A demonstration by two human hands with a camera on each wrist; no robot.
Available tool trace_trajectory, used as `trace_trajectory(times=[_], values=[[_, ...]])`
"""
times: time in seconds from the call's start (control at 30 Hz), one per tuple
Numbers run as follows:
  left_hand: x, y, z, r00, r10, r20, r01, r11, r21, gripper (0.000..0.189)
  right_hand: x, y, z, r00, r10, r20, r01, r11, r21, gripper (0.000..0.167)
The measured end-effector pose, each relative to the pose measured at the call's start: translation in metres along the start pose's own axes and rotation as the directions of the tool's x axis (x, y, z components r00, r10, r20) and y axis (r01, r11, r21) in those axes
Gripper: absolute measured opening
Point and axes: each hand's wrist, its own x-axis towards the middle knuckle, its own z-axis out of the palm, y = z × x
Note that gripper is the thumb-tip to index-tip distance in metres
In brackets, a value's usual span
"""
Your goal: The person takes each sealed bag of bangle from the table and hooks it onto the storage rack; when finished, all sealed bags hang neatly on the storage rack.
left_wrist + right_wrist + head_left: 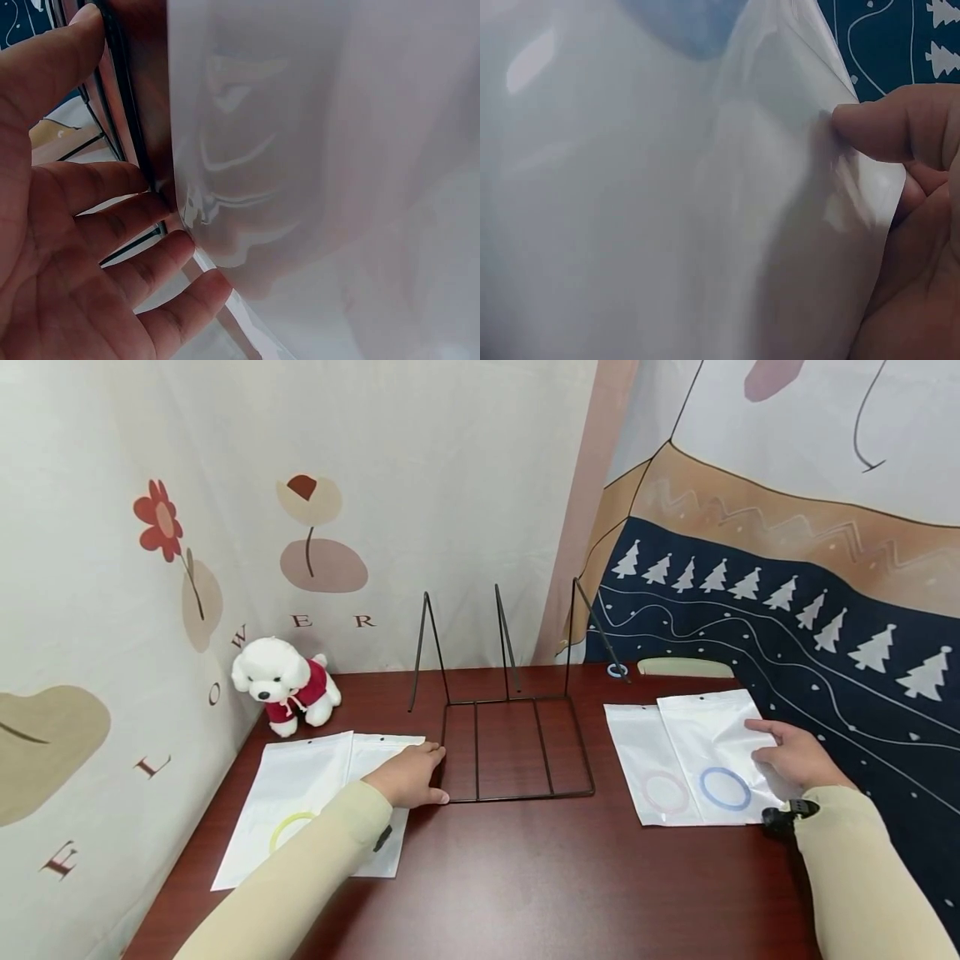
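A black wire rack (521,798) stands mid-table, with three upright bent prongs at its back. At its left side my left hand (407,774) touches the frame with thumb and fingertips, over the edge of a white plastic bag (386,860). My right hand (798,753) pinches the right edge of another white plastic bag (720,727) between thumb and fingers; in the right wrist view the thumb (877,131) lies on top of the film. A blue ring (702,786) shows on this bag. Beside it, a partly covered bag (630,735) shows a pink ring (646,791).
A second white bag (300,768) with a yellow ring (298,816) lies under my left forearm. Behind it sits a white plush dog (272,668) in red. Near the back right are a small blue-white ring (617,671) and a pale green strip (684,668). Printed curtains border the table.
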Motion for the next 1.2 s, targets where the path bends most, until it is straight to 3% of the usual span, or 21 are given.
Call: trace_trajectory(times=[0.7,1.2], values=[[-0.001,0.001,-0.002,1.0,0.002,-0.002,-0.002,1.0,0.006,0.086,-0.012,-0.01,0.004,0.996,0.036,-0.077,-0.03,0.996,0.08,0.071],[-0.001,0.0,-0.002,1.0,0.014,0.008,-0.014,1.0,-0.009,0.087,-0.023,-0.017,0.013,0.991,0.01,-0.136,0.008,0.991,0.134,0.07]])
